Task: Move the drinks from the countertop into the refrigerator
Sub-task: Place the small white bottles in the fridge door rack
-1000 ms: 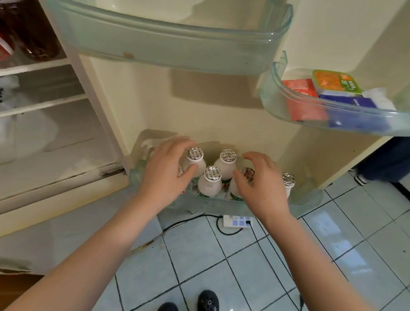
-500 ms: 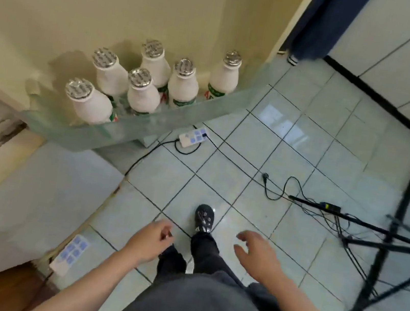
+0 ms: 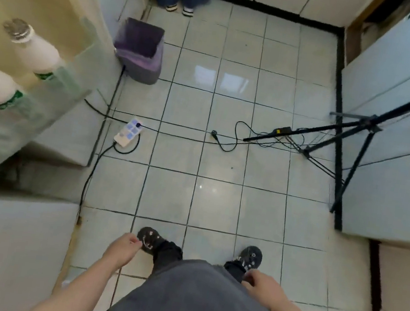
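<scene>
Empty hands low in frame, bottles shelved at left.
The left hand (image 3: 123,248) and right hand (image 3: 263,283) are held loosely curled, nothing gripped. Bottles (image 3: 36,49) are stood in the door shelf (image 3: 42,108) at the left edge. Farther up, a power strip (image 3: 129,131) and a bin (image 3: 141,51) are seen on the floor.

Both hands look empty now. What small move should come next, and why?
Probably step away to fetch another drink: left hand and right hand hang empty, the white bottles already stand in the door shelf, and no other drink is in view.
</scene>
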Motion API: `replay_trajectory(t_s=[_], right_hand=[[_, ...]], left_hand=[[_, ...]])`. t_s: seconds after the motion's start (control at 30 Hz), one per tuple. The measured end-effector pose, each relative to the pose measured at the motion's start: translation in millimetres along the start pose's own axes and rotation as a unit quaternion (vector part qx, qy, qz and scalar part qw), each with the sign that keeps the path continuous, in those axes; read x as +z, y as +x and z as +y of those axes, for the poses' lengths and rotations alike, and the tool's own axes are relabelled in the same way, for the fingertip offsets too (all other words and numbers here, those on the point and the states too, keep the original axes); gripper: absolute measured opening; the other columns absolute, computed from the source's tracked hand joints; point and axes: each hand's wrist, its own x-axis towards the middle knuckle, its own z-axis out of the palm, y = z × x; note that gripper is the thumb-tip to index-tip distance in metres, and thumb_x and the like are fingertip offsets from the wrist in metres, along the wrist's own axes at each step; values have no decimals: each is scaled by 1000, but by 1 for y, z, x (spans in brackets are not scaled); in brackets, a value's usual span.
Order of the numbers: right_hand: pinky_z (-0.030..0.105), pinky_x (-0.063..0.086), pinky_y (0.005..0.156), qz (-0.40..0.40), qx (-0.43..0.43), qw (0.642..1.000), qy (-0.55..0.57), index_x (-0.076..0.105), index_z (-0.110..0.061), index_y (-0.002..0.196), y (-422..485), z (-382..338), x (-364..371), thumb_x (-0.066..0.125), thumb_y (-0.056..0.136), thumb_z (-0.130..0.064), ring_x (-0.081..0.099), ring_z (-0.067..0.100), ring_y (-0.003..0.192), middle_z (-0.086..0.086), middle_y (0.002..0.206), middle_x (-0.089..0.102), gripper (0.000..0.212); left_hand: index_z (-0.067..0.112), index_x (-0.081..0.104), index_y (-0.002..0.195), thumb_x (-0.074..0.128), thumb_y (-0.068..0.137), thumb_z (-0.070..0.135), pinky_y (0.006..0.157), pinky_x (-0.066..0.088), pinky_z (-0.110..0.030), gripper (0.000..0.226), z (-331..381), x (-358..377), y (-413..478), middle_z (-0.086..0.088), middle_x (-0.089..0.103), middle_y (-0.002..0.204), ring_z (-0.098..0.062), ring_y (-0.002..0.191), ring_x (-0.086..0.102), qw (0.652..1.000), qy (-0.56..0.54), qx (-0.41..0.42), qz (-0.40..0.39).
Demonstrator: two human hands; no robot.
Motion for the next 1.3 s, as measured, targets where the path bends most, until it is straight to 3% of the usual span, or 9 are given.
replay_trajectory(t_s=[0.3, 0.47, 0.67, 0.83, 0.9, 0.97, 1.07, 1.17, 1.3], right_hand=[[24, 41, 89, 4, 35, 987, 154, 58, -20, 118, 4, 181, -18, 47, 94, -32, 55, 17, 113, 1, 124, 61, 29], [23, 40, 84, 67, 84, 962, 251, 59, -21, 112, 9, 313, -35, 49, 92, -29, 57, 17, 106, -2, 116, 64, 24], [22, 40, 84, 63, 166, 916, 361, 58, -23, 111, -16, 432, -2, 47, 93, -31, 56, 15, 108, -2, 119, 61, 23], [23, 42, 85, 72, 218, 844, 484, 58, -21, 104, -31, 483, 35, 44, 96, -28, 57, 17, 106, 2, 117, 63, 17], [24, 43, 86, 60, 234, 813, 530, 57, -22, 102, -35, 497, 50, 44, 97, -27, 58, 16, 106, 2, 119, 63, 15], [23, 44, 92, 49, 257, 778, 572, 56, -20, 114, -41, 510, 61, 45, 98, -30, 57, 14, 111, 0, 125, 60, 22], [23, 42, 97, 39, 302, 703, 642, 54, -18, 122, -56, 538, 67, 46, 99, -31, 56, 13, 115, 0, 128, 59, 28], [23, 42, 95, 56, 350, 641, 681, 57, -18, 118, -75, 568, 63, 47, 97, -30, 57, 14, 112, 1, 124, 61, 26], [23, 45, 91, 100, 388, 587, 704, 59, -20, 116, -88, 614, 47, 47, 95, -33, 59, 14, 109, -2, 119, 64, 28]], left_hand=[[8, 59, 114, 54, 93, 24, 79, 41, -29, 26, 141, 100, -9, -12, 65, 110, -26, 93, 59, 992, 98, 60, 43], [15, 62, 106, 51, 94, 28, 86, 44, -29, 21, 228, 223, -36, -12, 66, 113, -28, 106, 60, 975, 198, 100, -20], [18, 60, 116, 50, 93, 29, 91, 41, -25, 28, 359, 332, -88, -2, 61, 121, -20, 111, 56, 877, 389, 273, -74], [14, 54, 125, 48, 96, 31, 91, 39, -22, 34, 453, 395, -83, -4, 60, 125, -20, 117, 54, 827, 485, 260, -114], [12, 56, 119, 48, 96, 30, 89, 39, -23, 30, 481, 428, -78, -6, 61, 121, -22, 116, 55, 799, 528, 257, -132], [12, 58, 107, 47, 96, 30, 87, 42, -26, 24, 510, 468, -74, -8, 65, 115, -25, 113, 58, 770, 562, 257, -158], [10, 60, 112, 39, 101, 30, 92, 42, -27, 31, 563, 534, -73, -10, 61, 122, -26, 114, 56, 711, 630, 257, -179], [13, 55, 94, 40, 99, 28, 88, 41, -28, 22, 621, 602, -84, -14, 61, 123, -27, 113, 56, 624, 699, 294, -189], [18, 55, 116, 43, 96, 34, 87, 42, -27, 28, 685, 697, -116, -5, 61, 122, -22, 110, 56, 548, 735, 355, -184]])
